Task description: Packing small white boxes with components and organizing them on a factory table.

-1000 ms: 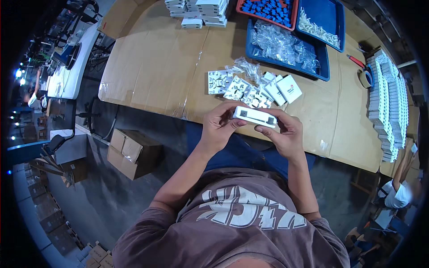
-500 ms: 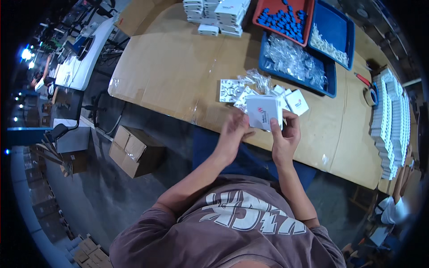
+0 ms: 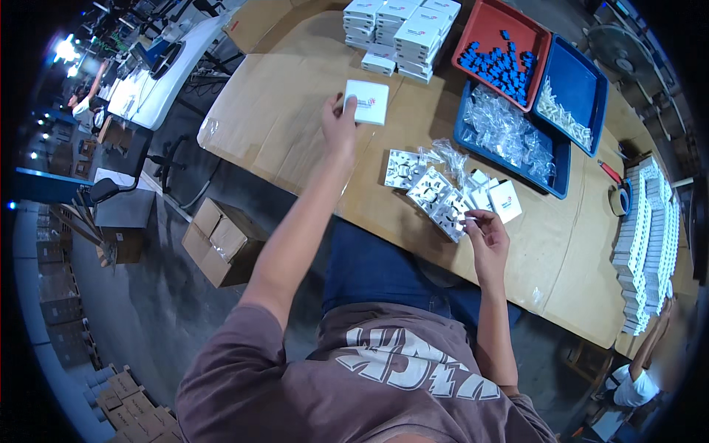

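Observation:
My left hand (image 3: 340, 125) grips a flat white square box (image 3: 371, 103) with a small printed mark, held out over the table short of the stacked boxes. My right hand (image 3: 489, 238) is closed, thumb and fingers pinching at the edge of an open white plastic housing (image 3: 449, 214). Against that one lies another open housing (image 3: 428, 189), its moulded inside facing up. A third open housing (image 3: 403, 168) rests a little farther left. Beside them are smooth white square covers (image 3: 506, 201) and some crumpled clear plastic bags (image 3: 447, 156).
Stacks of similar white boxes (image 3: 419, 37) stand at the far side. A red tray (image 3: 537, 33) of blue parts overlaps a blue tray (image 3: 559, 166) of clear bags; another blue tray (image 3: 588, 81) holds whitish pieces. Long white stacks (image 3: 644, 244) line the right edge, near a tape roll (image 3: 620, 201).
My left hand has carried the white box away from my right hand, forward and left toward the stacks. My right hand has let go of that box and moved down to the open housing.

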A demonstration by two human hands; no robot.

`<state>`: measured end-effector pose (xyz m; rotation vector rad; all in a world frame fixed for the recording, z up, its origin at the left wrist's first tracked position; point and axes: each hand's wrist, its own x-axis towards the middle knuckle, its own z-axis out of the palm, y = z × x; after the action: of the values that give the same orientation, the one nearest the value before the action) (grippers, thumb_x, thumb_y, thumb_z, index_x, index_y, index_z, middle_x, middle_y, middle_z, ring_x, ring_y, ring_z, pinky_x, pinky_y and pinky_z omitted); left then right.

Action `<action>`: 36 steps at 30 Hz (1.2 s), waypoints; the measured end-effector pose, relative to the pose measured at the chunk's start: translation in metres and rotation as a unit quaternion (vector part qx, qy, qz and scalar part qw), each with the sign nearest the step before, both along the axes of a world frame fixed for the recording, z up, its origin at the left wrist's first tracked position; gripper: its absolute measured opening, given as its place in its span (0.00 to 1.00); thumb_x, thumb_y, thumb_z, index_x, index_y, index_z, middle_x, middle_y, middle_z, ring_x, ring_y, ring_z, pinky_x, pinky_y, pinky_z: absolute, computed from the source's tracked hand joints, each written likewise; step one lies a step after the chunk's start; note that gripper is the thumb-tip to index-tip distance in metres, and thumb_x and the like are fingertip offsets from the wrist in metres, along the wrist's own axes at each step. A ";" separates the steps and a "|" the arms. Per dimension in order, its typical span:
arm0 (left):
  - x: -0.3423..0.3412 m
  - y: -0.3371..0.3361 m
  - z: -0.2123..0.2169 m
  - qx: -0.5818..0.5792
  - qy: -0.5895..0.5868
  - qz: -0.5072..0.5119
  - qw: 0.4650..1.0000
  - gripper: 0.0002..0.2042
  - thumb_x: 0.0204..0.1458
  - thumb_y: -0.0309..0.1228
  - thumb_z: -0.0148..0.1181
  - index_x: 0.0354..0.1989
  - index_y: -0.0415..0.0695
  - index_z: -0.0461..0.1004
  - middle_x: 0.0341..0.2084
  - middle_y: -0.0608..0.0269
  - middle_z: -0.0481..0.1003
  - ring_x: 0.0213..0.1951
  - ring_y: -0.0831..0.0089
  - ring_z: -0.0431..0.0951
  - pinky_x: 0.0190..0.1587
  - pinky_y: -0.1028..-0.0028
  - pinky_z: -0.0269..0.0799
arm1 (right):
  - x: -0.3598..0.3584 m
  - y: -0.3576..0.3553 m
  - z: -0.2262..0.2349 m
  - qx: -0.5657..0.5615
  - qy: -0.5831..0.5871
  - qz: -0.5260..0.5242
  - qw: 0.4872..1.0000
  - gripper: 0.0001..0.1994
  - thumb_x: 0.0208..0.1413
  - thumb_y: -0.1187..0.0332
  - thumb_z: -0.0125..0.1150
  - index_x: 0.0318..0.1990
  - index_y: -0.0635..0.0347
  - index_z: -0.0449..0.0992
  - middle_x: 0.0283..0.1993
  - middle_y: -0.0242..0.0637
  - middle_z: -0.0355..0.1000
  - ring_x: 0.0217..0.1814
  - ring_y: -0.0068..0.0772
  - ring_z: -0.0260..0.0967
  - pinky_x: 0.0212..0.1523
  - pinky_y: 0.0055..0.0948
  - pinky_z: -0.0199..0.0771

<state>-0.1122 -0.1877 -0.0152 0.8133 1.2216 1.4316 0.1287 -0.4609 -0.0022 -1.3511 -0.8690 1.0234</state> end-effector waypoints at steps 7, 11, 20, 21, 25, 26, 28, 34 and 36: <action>0.006 0.147 -0.040 0.088 0.284 0.093 0.950 0.15 0.60 0.39 0.65 0.40 0.36 0.85 0.31 0.52 0.85 0.33 0.64 0.84 0.41 0.63 0.76 | 0.004 -0.022 -0.006 -0.042 -0.016 0.023 0.999 0.10 0.67 0.74 0.62 0.52 0.67 0.75 0.45 0.38 0.79 0.46 0.25 0.78 0.49 0.25 0.77; 0.024 0.184 -0.046 0.057 0.277 0.109 0.953 0.18 0.58 0.43 0.64 0.39 0.37 0.85 0.34 0.47 0.84 0.37 0.55 0.84 0.44 0.58 0.75 | 0.006 -0.023 -0.004 -0.075 -0.030 0.017 0.997 0.09 0.66 0.74 0.62 0.51 0.67 0.77 0.44 0.37 0.81 0.45 0.24 0.79 0.47 0.23 0.77; 0.055 0.205 -0.053 0.012 0.352 0.108 0.929 0.21 0.61 0.46 0.62 0.40 0.36 0.85 0.33 0.42 0.83 0.40 0.44 0.83 0.47 0.53 0.75 | 0.011 -0.021 -0.007 -0.088 -0.063 0.042 0.993 0.08 0.66 0.74 0.62 0.50 0.66 0.78 0.44 0.37 0.82 0.44 0.23 0.79 0.47 0.25 0.77; 0.059 0.207 -0.053 0.013 0.360 0.111 0.926 0.21 0.61 0.47 0.62 0.40 0.36 0.85 0.33 0.42 0.83 0.41 0.44 0.83 0.47 0.52 0.75 | 0.012 -0.021 -0.007 -0.093 -0.072 0.043 0.992 0.08 0.66 0.73 0.62 0.50 0.66 0.78 0.44 0.37 0.82 0.44 0.23 0.79 0.47 0.25 0.77; 0.043 0.220 -0.061 0.029 0.352 0.091 0.931 0.22 0.62 0.47 0.61 0.51 0.39 0.83 0.43 0.39 0.81 0.46 0.44 0.81 0.51 0.52 0.74 | 0.009 -0.019 -0.007 -0.089 -0.059 0.051 0.993 0.08 0.67 0.73 0.62 0.50 0.66 0.78 0.44 0.36 0.82 0.44 0.23 0.79 0.47 0.25 0.77; 0.046 0.217 -0.064 0.072 0.351 0.122 0.926 0.24 0.62 0.48 0.60 0.56 0.40 0.79 0.48 0.38 0.79 0.50 0.43 0.79 0.53 0.52 0.73 | 0.010 -0.019 -0.008 -0.090 -0.059 0.048 0.993 0.08 0.67 0.73 0.62 0.50 0.66 0.78 0.44 0.36 0.82 0.44 0.23 0.79 0.47 0.25 0.77; 0.045 0.209 -0.067 0.117 0.350 0.152 0.917 0.26 0.63 0.48 0.60 0.61 0.41 0.76 0.53 0.37 0.77 0.54 0.43 0.77 0.56 0.52 0.72 | 0.011 -0.018 -0.009 -0.087 -0.062 0.042 0.993 0.08 0.67 0.73 0.62 0.49 0.66 0.79 0.43 0.36 0.82 0.43 0.23 0.78 0.47 0.25 0.77; 0.059 0.173 -0.061 0.140 0.370 0.026 0.918 0.34 0.62 0.50 0.60 0.69 0.38 0.63 0.58 0.38 0.70 0.60 0.40 0.71 0.62 0.52 0.67 | 0.027 -0.017 -0.017 -0.077 -0.074 -0.005 0.994 0.08 0.67 0.72 0.61 0.49 0.66 0.79 0.41 0.36 0.82 0.40 0.22 0.78 0.44 0.24 0.77; 0.057 0.168 -0.063 0.180 0.370 0.035 0.911 0.39 0.59 0.48 0.65 0.72 0.38 0.56 0.60 0.35 0.67 0.62 0.40 0.69 0.63 0.52 0.66 | 0.033 -0.015 -0.011 -0.078 -0.093 -0.013 0.992 0.08 0.67 0.72 0.61 0.49 0.67 0.79 0.41 0.36 0.81 0.40 0.22 0.78 0.44 0.24 0.76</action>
<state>-0.0557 -0.0200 -0.0782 1.6907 1.5647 1.4736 0.1620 -0.4757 -0.0130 -1.6061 -0.9215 0.9728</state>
